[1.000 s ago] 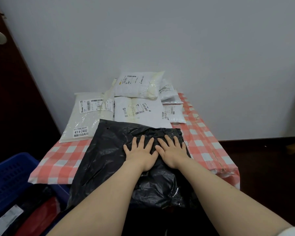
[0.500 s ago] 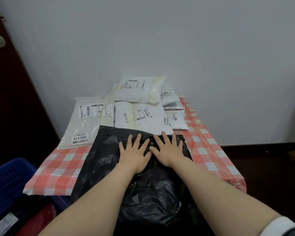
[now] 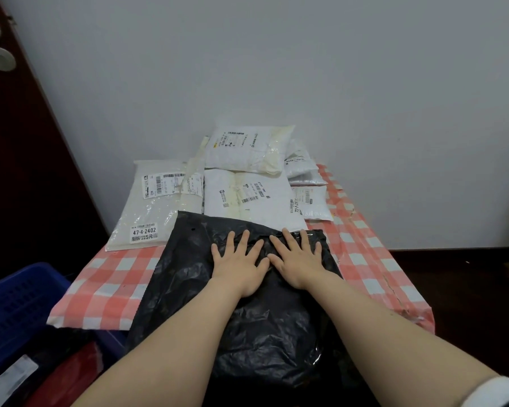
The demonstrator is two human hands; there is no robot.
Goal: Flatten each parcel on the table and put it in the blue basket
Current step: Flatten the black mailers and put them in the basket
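Note:
A large crumpled black plastic parcel (image 3: 188, 259) lies on the near half of the table (image 3: 109, 283), its near end hanging over the front edge. My left hand (image 3: 237, 261) and my right hand (image 3: 298, 257) press flat on its far part, side by side, fingers straight and spread. Behind it lie several white parcels: a long one at the left (image 3: 156, 207), one in the middle (image 3: 247, 195) and one stacked on top (image 3: 247, 148). The blue basket (image 3: 15, 304) stands at the lower left beside the table.
The table wears a red-and-white checked cloth and stands against a white wall. Smaller white parcels (image 3: 309, 201) lie at the back right. The basket holds a red parcel (image 3: 68, 374) and a dark one. A dark door (image 3: 18, 142) is at the left.
Both hands have slid away from me along the black parcel toward its far edge, staying flat. The view has tilted down slightly.

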